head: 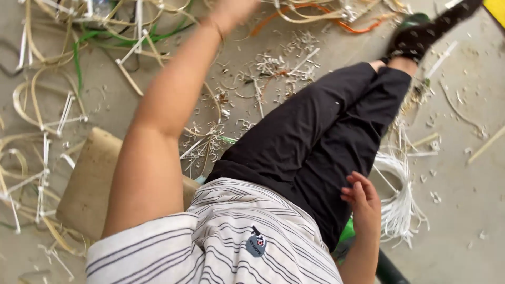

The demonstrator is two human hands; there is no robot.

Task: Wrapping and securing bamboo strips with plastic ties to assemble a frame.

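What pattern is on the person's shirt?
White shirt with thin dark stripes, seen in the head view.

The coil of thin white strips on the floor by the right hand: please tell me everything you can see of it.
The coil of thin white strips looks like flat, pale cane or plastic, wound in loose loops. It lies flat on the grey floor, beside the leg in black trousers. Loose ends splay out at its lower edge and straight pieces point upward. The right hand, fingers open, hovers just beside it; contact cannot be confirmed.

Trousers (315, 131): black cloth, matt. Shirt (221, 242): striped cloth, soft. Strips (400, 200): pale, thin, smooth. Floor (468, 210): grey, rough, dusty. Block (89, 184): rough wood.
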